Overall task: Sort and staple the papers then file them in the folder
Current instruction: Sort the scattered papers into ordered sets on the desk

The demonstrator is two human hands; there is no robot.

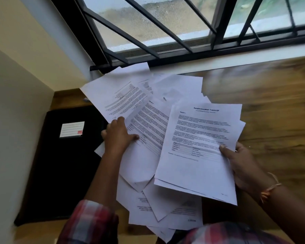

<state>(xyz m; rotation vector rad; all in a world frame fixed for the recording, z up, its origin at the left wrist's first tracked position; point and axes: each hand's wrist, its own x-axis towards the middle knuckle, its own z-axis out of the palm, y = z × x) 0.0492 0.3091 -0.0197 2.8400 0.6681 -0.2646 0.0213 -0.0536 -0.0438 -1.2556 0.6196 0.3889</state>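
Several white printed sheets (148, 120) lie fanned in a loose pile over the wooden desk. My right hand (241, 164) grips a small stack of pages (197, 150) by its right edge, thumb on top; the top page has a blue title. My left hand (118, 136) rests on the spread sheets at the pile's left side, fingers bent over the paper edges. A black folder (60, 164) with a white label lies shut on the desk, left of the pile. More sheets (165, 208) lie under the held stack, near my body. No stapler shows.
The wooden desk (271, 111) runs to the right and meets a windowsill (236, 62) below a barred window (165, 32). A cream wall (16, 85) bounds the left side. Checked sleeves show at the bottom.
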